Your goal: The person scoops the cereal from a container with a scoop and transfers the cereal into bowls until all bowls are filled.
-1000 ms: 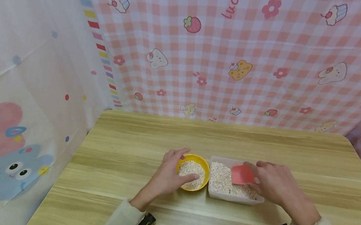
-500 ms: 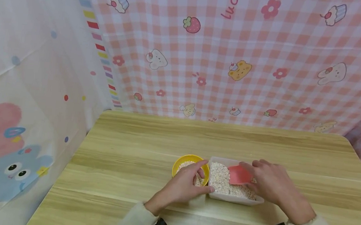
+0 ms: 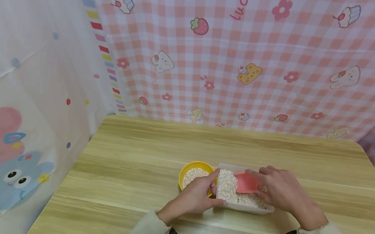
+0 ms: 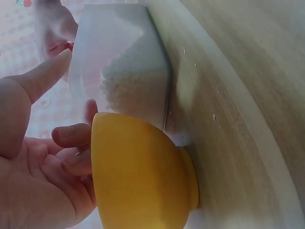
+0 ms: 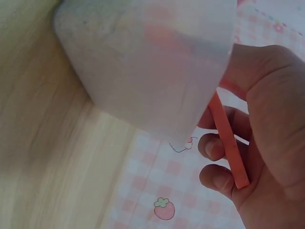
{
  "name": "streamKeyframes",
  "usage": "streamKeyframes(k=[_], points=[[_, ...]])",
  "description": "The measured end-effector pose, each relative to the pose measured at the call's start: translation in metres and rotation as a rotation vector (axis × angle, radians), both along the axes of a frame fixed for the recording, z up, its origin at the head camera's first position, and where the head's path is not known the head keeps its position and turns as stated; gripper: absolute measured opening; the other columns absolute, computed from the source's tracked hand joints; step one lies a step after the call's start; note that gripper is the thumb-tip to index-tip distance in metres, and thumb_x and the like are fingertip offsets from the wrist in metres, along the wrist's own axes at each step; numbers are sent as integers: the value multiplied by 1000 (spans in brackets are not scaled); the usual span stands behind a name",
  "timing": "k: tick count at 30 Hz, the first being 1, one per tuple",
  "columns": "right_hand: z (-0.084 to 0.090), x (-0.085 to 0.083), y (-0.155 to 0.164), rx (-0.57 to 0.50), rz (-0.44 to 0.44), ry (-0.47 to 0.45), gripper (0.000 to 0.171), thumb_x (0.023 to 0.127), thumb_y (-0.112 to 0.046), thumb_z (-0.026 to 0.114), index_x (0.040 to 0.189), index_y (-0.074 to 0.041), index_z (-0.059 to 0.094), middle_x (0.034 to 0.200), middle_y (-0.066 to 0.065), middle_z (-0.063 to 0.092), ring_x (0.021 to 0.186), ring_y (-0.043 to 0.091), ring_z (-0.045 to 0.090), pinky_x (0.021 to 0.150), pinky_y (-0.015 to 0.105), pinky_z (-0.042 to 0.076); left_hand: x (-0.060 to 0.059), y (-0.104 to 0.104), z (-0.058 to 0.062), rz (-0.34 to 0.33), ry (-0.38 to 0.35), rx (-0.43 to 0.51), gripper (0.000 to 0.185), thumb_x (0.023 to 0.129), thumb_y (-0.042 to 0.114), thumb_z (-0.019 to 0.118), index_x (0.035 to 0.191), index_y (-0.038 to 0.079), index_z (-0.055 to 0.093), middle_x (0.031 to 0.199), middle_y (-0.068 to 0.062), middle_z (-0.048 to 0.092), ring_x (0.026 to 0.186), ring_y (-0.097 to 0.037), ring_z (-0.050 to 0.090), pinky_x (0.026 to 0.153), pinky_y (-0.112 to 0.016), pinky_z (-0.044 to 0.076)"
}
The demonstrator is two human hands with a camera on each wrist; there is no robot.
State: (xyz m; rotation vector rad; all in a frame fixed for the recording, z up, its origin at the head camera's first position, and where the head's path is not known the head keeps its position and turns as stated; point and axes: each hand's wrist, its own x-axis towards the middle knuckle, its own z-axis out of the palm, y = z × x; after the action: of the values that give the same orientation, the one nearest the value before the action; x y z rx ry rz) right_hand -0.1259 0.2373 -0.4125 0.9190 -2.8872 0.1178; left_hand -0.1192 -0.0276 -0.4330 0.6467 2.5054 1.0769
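A translucent plastic container (image 3: 246, 208) of pale oat-like flakes (image 3: 226, 185) stands in front of me on the table. My right hand (image 3: 280, 188) grips a pink scoop (image 3: 247, 183), whose blade lies in the flakes; its handle (image 5: 228, 138) runs across the fingers in the right wrist view. My left hand (image 3: 195, 195) holds the container's left end, thumb at the front wall and index finger at the left rim. Behind that hand sits a yellow bowl (image 3: 183, 171) of similar flakes, close beside the container. In the left wrist view, the bowl's side (image 4: 138, 171) hides some fingertips.
Wooden tabletop (image 3: 128, 164) surrounds the bowl and container. A pink checked cloth (image 3: 214, 51) hangs along the back edge, and a white printed cloth (image 3: 42, 80) hangs at the left. Small crumbs (image 4: 214, 117) lie on the table near the container.
My left hand has moved right, from the yellow bowl to the container's left end. The scoop has shifted slightly left in the flakes, with my right hand still gripping it.
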Motion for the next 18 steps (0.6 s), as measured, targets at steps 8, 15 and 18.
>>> streamKeyframes(k=[8,15,18], points=[[-3,-1,2,-33,41,-23,57,74,-38,86,126,-20,69,94,4,69,73,16,63,58,34,52,-2,2,0,-7,29,-61,97,81,37,82,155,4,29,73,12,53,57,-3,39,54,-18,35],[-4,-1,2,-74,66,-81,55,75,-35,85,126,-21,69,108,14,72,90,29,69,72,47,57,-3,3,-1,-7,23,-77,97,81,37,82,155,6,29,73,13,53,59,-3,41,57,-17,38],[-5,0,0,-75,56,-121,56,75,-36,86,126,-22,69,109,11,72,89,25,69,72,45,57,-3,2,-1,-5,20,-73,96,81,36,82,155,7,29,73,13,53,60,-3,41,58,-17,38]])
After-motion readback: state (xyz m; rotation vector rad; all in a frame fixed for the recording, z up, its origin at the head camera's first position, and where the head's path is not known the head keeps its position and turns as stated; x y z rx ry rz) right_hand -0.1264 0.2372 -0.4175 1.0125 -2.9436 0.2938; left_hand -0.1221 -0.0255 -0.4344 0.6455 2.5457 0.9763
